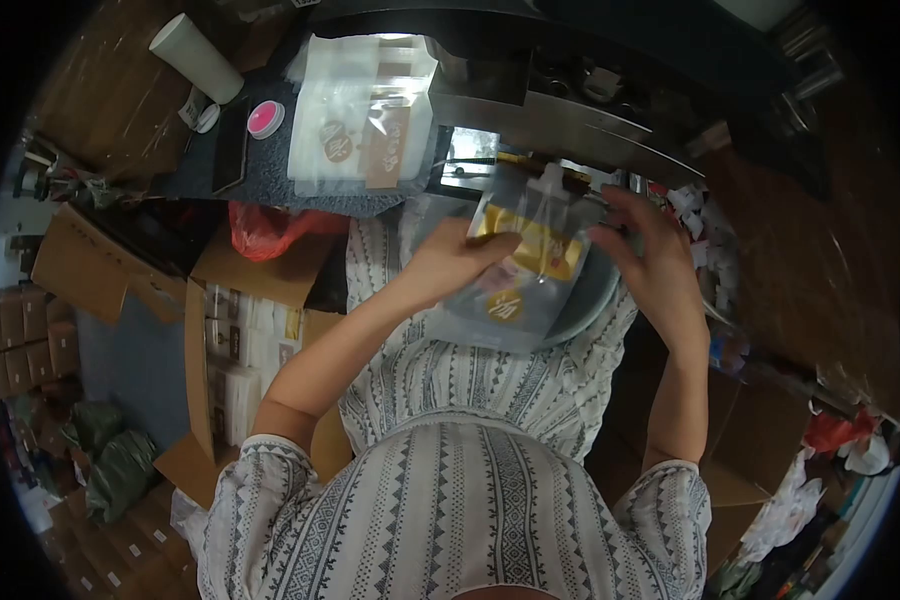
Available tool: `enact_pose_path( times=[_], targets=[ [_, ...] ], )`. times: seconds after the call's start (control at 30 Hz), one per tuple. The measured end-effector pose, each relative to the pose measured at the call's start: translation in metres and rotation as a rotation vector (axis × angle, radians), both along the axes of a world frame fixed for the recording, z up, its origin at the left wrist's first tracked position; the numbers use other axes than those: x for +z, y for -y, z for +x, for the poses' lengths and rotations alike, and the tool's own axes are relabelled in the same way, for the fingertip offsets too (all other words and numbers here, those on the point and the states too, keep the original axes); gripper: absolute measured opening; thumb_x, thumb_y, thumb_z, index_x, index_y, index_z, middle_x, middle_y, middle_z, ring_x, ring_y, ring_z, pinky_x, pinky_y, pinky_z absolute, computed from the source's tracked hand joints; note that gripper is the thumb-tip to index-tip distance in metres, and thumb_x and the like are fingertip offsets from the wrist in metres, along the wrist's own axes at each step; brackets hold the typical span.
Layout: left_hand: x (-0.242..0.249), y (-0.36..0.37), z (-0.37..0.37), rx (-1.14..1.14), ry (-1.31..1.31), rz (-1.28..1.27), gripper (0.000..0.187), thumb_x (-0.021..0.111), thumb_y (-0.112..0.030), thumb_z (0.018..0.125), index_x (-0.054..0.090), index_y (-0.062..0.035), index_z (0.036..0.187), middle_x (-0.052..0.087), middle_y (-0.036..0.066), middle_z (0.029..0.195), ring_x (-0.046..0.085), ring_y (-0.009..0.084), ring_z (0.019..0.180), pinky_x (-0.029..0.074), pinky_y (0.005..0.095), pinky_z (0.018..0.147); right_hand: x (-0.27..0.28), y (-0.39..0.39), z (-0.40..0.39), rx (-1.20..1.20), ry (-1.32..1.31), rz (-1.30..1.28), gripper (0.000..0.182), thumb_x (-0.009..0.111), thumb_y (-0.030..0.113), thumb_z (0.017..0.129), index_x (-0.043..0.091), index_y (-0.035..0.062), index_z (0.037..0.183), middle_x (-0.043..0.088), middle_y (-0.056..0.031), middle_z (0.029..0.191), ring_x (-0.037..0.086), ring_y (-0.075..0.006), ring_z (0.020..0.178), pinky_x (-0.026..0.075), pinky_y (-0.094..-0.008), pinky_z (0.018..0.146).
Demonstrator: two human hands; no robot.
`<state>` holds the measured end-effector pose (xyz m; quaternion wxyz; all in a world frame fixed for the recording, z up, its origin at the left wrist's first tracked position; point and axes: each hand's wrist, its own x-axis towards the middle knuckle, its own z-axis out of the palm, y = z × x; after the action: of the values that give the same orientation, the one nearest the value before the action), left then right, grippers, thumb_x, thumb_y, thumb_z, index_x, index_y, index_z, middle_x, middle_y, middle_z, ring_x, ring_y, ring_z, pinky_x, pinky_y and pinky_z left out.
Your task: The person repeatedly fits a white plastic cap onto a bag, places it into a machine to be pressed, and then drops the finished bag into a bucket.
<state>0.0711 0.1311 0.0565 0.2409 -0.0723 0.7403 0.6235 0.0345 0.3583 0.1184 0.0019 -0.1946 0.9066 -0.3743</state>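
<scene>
Brown boxes (pixel 20 340): stacked at the left edge, several, too dim to count.
Green sacks (pixel 120 460): at least two, slumped on the left.
Open carton (pixel 198 360): one, filled with rows of white packets (pixel 235 390), too many to count.
White cylinder (pixel 195 58): one, far left.
Red plastic bag (pixel 270 235): one, beyond the carton, by the near edge of the blue-grey table (pixel 270 175).
Pink-topped tub (pixel 266 119): one, on that table.
Clear bags (pixel 355 120): piled flat right of the tub, count unclear.
Left hand (pixel 450 262): grips the left side of the clear pouch (pixel 522 285), thumb across the front.
Clear pouch: one, gold-marked, tilted above the patterned dress (pixel 470 480); contents blurred by glare.
Grey basin (pixel 595 295): one, beneath the pouch, contents mostly hidden.
Right hand (pixel 652 250): curved beside the pouch's far right corner, thumb and fingers moderately apart; cannot tell if touching.
Right carton (pixel 730 430): one, near right, contents too dark to tell.
</scene>
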Motion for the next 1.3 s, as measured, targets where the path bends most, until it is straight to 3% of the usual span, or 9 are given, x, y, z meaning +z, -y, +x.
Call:
enact_pose_path(
  times=[0.23,0.33,0.4,0.53,0.67,0.73,0.97,1.13,1.3],
  targets=[
    [0.003,-0.007,-0.022,0.177,0.115,0.274,0.03,0.062,-0.025,0.093,0.067,0.0046,0.095,0.069,0.009,0.081,0.066,0.0133,0.07,0.054,0.0246,0.066,-0.046,-0.056,-0.028,-0.463,-0.152,0.721,0.017,0.062,0.016,0.084,0.063,0.0061,0.098,0.064,-0.0165,0.099,0.064,-0.0376,0.086,0.052,-0.045,0.073],
    [0.006,0.02,-0.021,0.153,-0.141,-0.026,0.029,0.064,-0.025,0.09,0.064,0.0014,0.104,0.069,0.012,0.098,0.066,0.0216,0.088,0.052,0.0322,0.077,-0.053,-0.059,-0.032,-0.454,-0.142,0.574,0.012,0.06,0.011,0.082,0.062,0.0062,0.092,0.063,-0.0169,0.101,0.064,-0.0378,0.09,0.052,-0.046,0.074],
    [0.002,0.055,-0.025,0.482,-1.054,-0.869,0.036,0.065,-0.023,0.087,0.058,-0.0014,0.116,0.063,0.015,0.111,0.059,0.0299,0.105,0.045,0.0396,0.089,-0.052,-0.061,-0.03,-0.423,-0.151,0.56,0.013,0.06,0.01,0.081,0.062,0.0058,0.093,0.064,-0.0172,0.099,0.064,-0.038,0.089,0.052,-0.0464,0.074],
    [-0.044,0.079,0.006,0.131,-1.048,-1.415,0.043,0.066,-0.017,0.084,0.052,-0.0028,0.122,0.056,0.017,0.117,0.049,0.0348,0.114,0.037,0.0448,0.096,-0.061,-0.077,-0.038,-0.375,-0.056,0.586,0.016,0.058,0.009,0.082,0.063,0.0054,0.097,0.066,-0.0181,0.093,0.064,-0.0384,0.088,0.051,-0.0471,0.073],
    [-0.009,0.087,0.028,0.272,-0.771,-1.089,0.023,0.065,-0.009,0.082,0.06,-0.0042,0.104,0.063,0.012,0.097,0.059,0.0339,0.091,0.046,0.042,0.079,-0.017,-0.053,-0.008,-0.4,-0.058,0.444,0.019,0.06,0.007,0.082,0.063,0.0051,0.1,0.067,-0.0172,0.089,0.066,-0.0358,0.082,0.052,-0.0439,0.07],
    [0.002,0.078,0.036,0.353,-0.723,-1.002,0.017,0.065,-0.007,0.081,0.062,-0.0045,0.097,0.064,0.011,0.092,0.062,0.0336,0.084,0.049,0.0406,0.072,0.0,-0.028,0.005,-0.176,0.107,-0.094,0.019,0.063,0.005,0.084,0.064,0.0025,0.103,0.067,-0.016,0.089,0.065,-0.0292,0.075,0.053,-0.0349,0.069],
    [0.037,0.042,0.051,0.204,-0.979,-0.832,0.011,0.066,-0.002,0.079,0.062,-0.0036,0.089,0.063,0.012,0.085,0.063,0.032,0.072,0.049,0.0365,0.06,0.013,0.041,0.015,0.268,-0.246,-0.164,0.026,0.065,-0.001,0.08,0.064,0.0043,0.105,0.067,-0.009,0.096,0.065,-0.021,0.081,0.052,-0.0296,0.07],
    [0.017,0.028,0.045,-0.05,-0.915,-0.624,0.007,0.065,-0.007,0.083,0.064,-0.002,0.088,0.063,0.014,0.082,0.063,0.0312,0.07,0.049,0.0352,0.058,0.008,0.034,0.011,0.312,0.18,-0.223,0.03,0.065,0.001,0.081,0.063,0.0045,0.111,0.067,-0.01,0.099,0.065,-0.0208,0.086,0.051,-0.0308,0.076],
    [-0.009,0.003,0.006,0.063,-0.167,-0.009,0.025,0.061,-0.02,0.091,0.067,0.0034,0.087,0.065,0.011,0.069,0.065,0.0147,0.064,0.047,0.0293,0.055,-0.005,0.013,0.008,0.044,0.08,-0.22,0.03,0.064,0.005,0.085,0.061,0.004,0.115,0.066,-0.0118,0.1,0.065,-0.0201,0.086,0.05,-0.0308,0.077]
  ],
)
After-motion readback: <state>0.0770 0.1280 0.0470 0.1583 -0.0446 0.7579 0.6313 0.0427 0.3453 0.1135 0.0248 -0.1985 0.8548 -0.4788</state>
